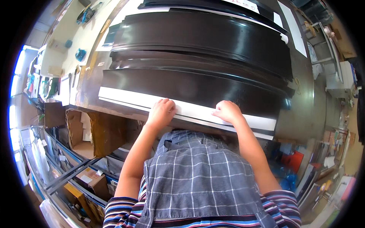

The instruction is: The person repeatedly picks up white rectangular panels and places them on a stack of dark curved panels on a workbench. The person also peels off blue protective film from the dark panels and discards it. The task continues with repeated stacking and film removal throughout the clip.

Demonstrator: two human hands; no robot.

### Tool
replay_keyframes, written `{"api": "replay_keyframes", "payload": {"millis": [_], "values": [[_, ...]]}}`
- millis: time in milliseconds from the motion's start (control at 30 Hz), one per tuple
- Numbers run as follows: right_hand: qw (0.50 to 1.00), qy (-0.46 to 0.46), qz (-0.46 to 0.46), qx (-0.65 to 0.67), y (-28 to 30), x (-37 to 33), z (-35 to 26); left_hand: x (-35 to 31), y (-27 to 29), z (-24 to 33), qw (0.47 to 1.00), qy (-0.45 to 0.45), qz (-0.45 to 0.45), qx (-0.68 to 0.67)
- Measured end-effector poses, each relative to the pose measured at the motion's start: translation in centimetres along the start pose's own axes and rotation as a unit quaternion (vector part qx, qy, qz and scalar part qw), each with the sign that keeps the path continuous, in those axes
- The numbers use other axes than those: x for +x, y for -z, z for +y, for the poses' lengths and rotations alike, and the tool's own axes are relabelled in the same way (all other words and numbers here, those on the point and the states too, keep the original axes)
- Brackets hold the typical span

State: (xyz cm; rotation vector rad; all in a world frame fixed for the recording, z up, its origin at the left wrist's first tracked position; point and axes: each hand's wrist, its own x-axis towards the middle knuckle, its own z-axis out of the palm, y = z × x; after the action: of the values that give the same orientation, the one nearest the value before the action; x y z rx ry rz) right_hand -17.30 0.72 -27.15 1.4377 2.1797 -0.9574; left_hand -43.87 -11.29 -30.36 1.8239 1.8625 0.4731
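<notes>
A long white strip (194,108) lies along the near edge of a glossy black sheet (182,85), with a thin dark line running along its length. My left hand (162,112) rests on the strip left of the middle, fingers curled down and together over it. To the right, my right hand (228,111) grips the strip the same way, with its thumb pointing inward. The undersides of both hands' fingers are hidden. Behind, more black sheets (201,38) are piled in overlapping layers across the table.
The brown table (89,93) shows around the sheets. White strips (292,28) lie at the far right. On the left are a blue tape roll (80,54) and an open cardboard box (95,133) below the table edge. A red container (292,161) stands low on the right.
</notes>
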Motion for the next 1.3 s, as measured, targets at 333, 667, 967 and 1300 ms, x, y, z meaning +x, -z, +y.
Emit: {"api": "replay_keyframes", "payload": {"millis": [333, 667, 967, 1300], "values": [[0.992, -0.029, -0.123, 0.027, 4.1, -4.7, 19.4, 1.4, -0.6, 1.0, 0.995, 0.075, -0.004, 0.057], [0.99, -0.121, -0.051, 0.045, 4.0, -7.1, 25.0, 2.4, -1.0, 1.4, 0.983, 0.119, -0.027, 0.133], [0.991, -0.117, -0.037, 0.047, 4.4, -8.0, 24.3, 4.3, -9.1, 13.3, 0.997, -0.021, -0.07, 0.02], [0.994, -0.099, -0.013, 0.036, 4.1, -8.5, 23.7, 6.6, -12.4, 22.2, 0.984, -0.05, -0.159, 0.063]]}}
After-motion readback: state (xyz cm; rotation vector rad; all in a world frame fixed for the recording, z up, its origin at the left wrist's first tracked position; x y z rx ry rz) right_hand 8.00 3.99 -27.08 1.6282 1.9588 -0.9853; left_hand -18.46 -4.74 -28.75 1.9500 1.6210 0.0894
